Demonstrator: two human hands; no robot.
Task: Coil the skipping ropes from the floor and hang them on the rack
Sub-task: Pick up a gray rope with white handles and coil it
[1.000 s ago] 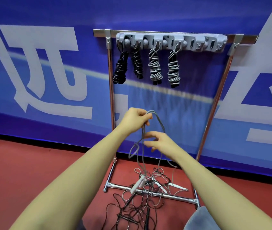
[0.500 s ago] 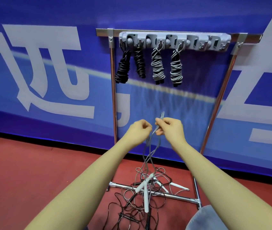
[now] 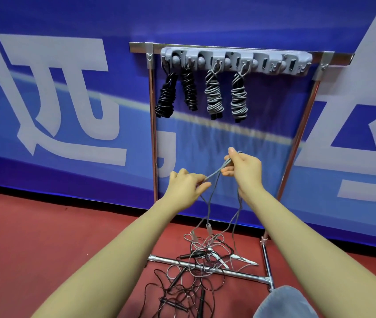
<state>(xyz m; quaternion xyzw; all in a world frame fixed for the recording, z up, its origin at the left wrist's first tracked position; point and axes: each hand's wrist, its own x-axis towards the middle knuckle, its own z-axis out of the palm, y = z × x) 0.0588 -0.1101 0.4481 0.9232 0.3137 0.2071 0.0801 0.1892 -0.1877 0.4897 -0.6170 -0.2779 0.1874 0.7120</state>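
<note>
The right hand (image 3: 246, 171) pinches a folded grey rope (image 3: 216, 173) between thumb and fingers, and the left hand (image 3: 187, 184) pinches the same rope lower down. Its strands hang to the floor (image 3: 44, 237). On the rack (image 3: 235, 61), four coils already hang: two black (image 3: 176, 92) at the left end, two grey (image 3: 226, 97) beside them. By the rack's base bar (image 3: 239, 273) a tangle (image 3: 193, 276) waits; I cannot count how many ropes are in it.

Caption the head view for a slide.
Both hands stretch a grey skipping rope below a rack holding four coiled ropes.
</note>
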